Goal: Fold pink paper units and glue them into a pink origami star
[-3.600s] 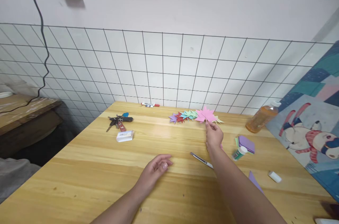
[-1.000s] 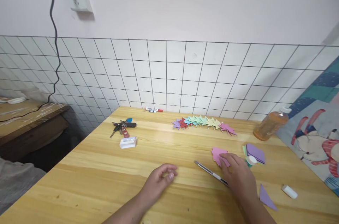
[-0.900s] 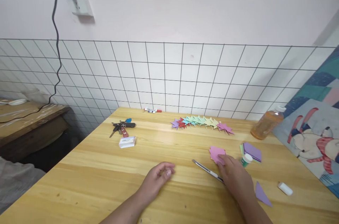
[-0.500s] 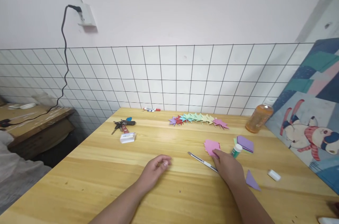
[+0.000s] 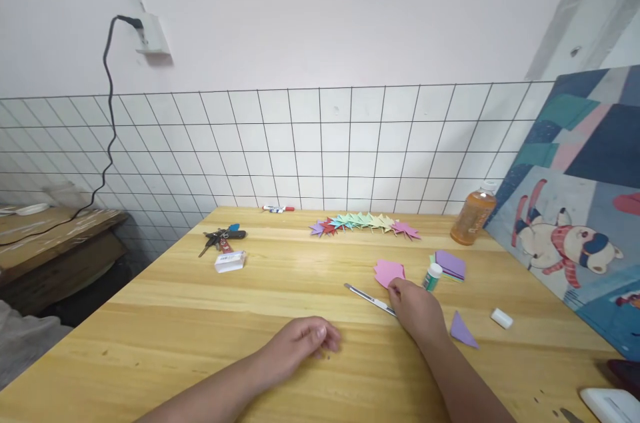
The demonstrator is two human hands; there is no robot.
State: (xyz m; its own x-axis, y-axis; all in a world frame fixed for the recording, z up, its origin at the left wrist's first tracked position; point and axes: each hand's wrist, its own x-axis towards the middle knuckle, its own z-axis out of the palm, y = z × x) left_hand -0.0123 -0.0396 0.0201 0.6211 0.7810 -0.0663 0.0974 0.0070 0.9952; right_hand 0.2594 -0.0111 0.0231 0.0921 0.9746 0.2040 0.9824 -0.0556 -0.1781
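My right hand (image 5: 419, 311) has its fingers closed at the lower edge of a pink paper piece (image 5: 389, 272) with a jagged outline, which lies on the table. Below those fingers runs a slim silver utility knife (image 5: 370, 298), its near end partly covered by the hand. A glue stick (image 5: 433, 276) with a white cap and green body stands just beyond the knuckles. To the right of the wrist is a folded purple paper triangle (image 5: 463, 330). My left hand (image 5: 305, 342) hovers over bare wood, fingers loosely curled and slightly blurred, nothing visible in it.
Along the back lies a row of folded coloured paper leaves (image 5: 365, 222). A stack of square papers (image 5: 450, 264), an eraser (image 5: 501, 318) and an amber drink bottle (image 5: 473, 214) are at right. Keys (image 5: 225, 236), a small white box (image 5: 230, 262) and a marker (image 5: 278, 209) sit at left.
My left hand has come nearer to me and slightly right. My right hand stays at the pink paper. The whole view has turned a little to the right.
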